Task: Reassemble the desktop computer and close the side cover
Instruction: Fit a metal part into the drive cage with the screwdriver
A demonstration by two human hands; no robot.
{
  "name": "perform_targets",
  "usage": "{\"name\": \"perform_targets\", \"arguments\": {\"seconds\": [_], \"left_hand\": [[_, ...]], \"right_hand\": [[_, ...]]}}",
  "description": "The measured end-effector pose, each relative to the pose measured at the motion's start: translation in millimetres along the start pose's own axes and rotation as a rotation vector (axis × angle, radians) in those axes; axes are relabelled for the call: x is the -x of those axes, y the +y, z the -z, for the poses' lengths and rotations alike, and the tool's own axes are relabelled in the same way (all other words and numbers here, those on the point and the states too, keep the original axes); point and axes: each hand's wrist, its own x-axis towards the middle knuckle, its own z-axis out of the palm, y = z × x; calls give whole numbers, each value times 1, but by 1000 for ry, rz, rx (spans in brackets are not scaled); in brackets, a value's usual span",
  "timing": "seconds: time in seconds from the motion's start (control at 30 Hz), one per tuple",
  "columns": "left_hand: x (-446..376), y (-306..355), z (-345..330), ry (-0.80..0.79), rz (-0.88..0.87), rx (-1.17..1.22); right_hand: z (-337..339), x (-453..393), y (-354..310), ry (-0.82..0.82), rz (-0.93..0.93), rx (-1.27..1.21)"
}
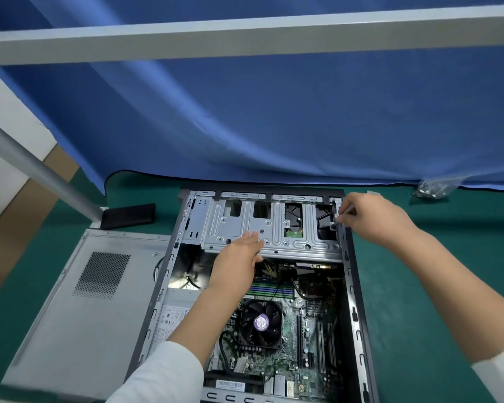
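From my head camera I look down on the computer case (350,286), lying on its side with the open face up on the green mat (419,286). Everything else I place by that case.

My left hand (239,254) lies flat on the metal drive cage (245,225) at the far end of the case, fingers straight and close together, pressing on its near edge. My right hand (370,216) is at the far right corner of the case, fingers curled around a thin silver tool (350,211) that I pinch between thumb and fingertips. Its tip sits by the corner of the cage, at the case wall; I cannot tell whether it touches a screw there.

Inside the case, nearer to me than the cage, the round black fan (261,322) with a purple label sits on the green circuit board (288,356). The grey power supply (172,315) lies along the left inner wall.

The side cover (79,309), grey with a mesh vent patch, lies flat on the mat just left of the case, touching its left edge. A small black block (128,215) rests beyond the cover, left of the case's far end. A blue cloth (274,117) hangs behind the case, and a clear bag (429,189) of small parts lies far right, under the cloth's hem.
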Motion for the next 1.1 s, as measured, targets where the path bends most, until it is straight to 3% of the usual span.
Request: {"name": "perform_targets", "arguments": {"seconds": [0.3,0.4,0.57,0.67,0.77,1.1], "left_hand": [[7,10,4,36,36,110],[25,35,-2,169,148,404],[37,68,-24,193,597,909],[32,76,-31,32,854,1264],[28,78,-39,-101,997,1669],[8,87,-62,-105,945,2086]], "right_hand": [[7,1,-5,-31,-7,43],[10,1,-8,-47,2,99],[11,0,-16,-55,30,258],[11,-2,-22,-44,82,401],[11,-2,-26,-55,110,502],[12,-2,-32,-81,120,592]]}}
